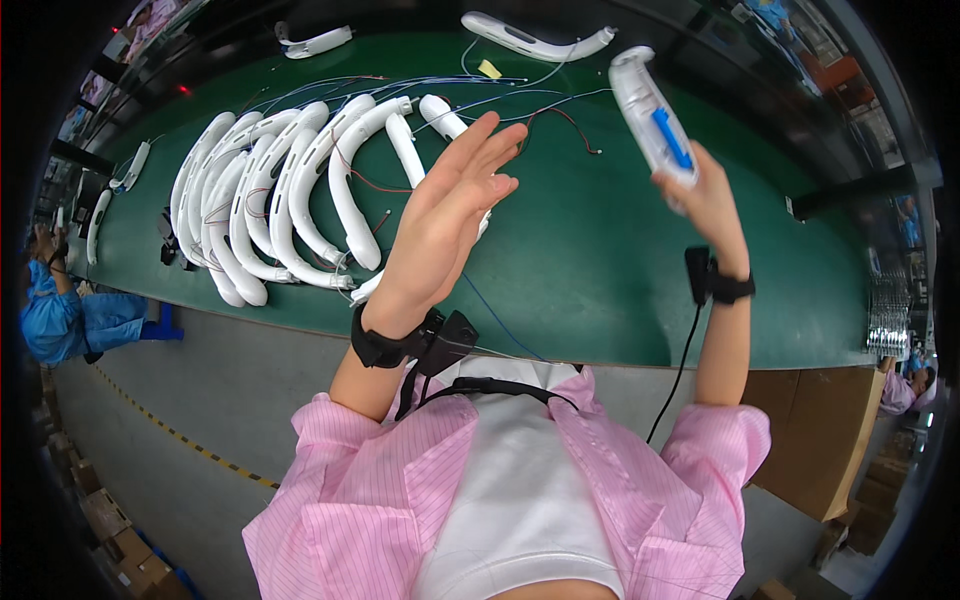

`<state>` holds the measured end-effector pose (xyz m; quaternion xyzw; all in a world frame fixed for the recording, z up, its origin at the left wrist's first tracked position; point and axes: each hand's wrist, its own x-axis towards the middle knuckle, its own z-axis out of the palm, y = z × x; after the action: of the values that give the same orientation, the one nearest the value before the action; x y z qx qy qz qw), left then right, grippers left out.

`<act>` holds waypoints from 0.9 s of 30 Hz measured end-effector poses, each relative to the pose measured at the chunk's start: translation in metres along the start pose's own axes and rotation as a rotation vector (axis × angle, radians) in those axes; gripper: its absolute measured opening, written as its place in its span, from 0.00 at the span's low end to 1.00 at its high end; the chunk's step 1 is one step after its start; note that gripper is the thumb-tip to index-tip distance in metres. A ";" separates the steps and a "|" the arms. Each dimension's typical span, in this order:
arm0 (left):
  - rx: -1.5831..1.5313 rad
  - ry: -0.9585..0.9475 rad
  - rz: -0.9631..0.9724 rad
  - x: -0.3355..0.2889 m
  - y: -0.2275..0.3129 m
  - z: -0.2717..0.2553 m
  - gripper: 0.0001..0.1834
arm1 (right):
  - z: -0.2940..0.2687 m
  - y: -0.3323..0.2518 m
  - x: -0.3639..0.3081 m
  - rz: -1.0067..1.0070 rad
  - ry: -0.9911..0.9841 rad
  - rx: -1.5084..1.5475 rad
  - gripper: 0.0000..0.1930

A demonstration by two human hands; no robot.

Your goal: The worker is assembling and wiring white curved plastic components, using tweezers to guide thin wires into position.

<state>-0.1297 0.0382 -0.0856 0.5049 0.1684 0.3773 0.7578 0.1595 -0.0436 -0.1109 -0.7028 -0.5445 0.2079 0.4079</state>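
My right hand (712, 210) is raised over the right part of the green table. It grips the lower end of a white curved plastic shell (640, 105), tilted, with a blue strip (672, 138) lying inside it. My left hand (440, 225) is held up over the table with its fingers stretched out and nothing visible in them. Beside it on the left lies a row of white curved tubes (352, 195), close together, with thin red and blue wires among them. Part of another white piece (440, 115) shows behind my left fingers.
On the green table (590, 270), wires spread along the back near a yellow tag (489, 69). More white pieces (535, 40) lie at the far edge. Metal parts (888, 315) stack at the right end. A cardboard box (815, 430) stands below. A person in blue (80, 315) sits far left.
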 end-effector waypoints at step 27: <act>0.251 -0.162 -0.078 -0.002 -0.012 -0.016 0.22 | 0.032 0.070 0.197 -0.119 0.652 -0.049 0.16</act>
<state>-0.1361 0.0447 -0.1036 0.6176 0.1723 0.2816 0.7139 0.2413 0.1460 -0.1557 -0.7088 -0.4302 -0.0652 0.5553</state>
